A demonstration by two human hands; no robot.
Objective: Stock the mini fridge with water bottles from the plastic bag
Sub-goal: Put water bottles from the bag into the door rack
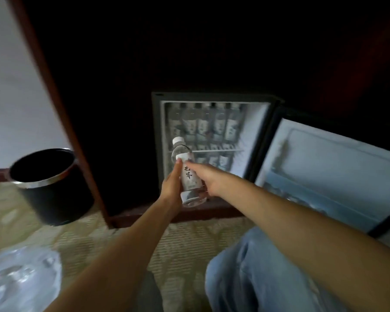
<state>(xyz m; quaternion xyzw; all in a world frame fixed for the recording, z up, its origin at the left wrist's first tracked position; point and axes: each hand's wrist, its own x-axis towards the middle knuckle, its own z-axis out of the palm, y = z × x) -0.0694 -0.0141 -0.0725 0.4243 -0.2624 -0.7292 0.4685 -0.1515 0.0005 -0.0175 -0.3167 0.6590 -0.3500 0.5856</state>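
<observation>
A clear water bottle (188,174) with a white cap and a pale label is held up in front of the open mini fridge (254,122), cap pointing toward it. My left hand (171,185) holds its left side and my right hand (209,180) grips its right side. Inside the fridge, several bottles (206,123) stand in a row on the upper shelf and more show on the lower level. The clear plastic bag (20,278) lies on the carpet at the bottom left.
The fridge door (338,176) hangs open to the right. A black waste bin (47,188) with a metal rim stands left of the dark wooden cabinet (81,136). My knee in blue jeans (257,271) is at the lower right on patterned carpet.
</observation>
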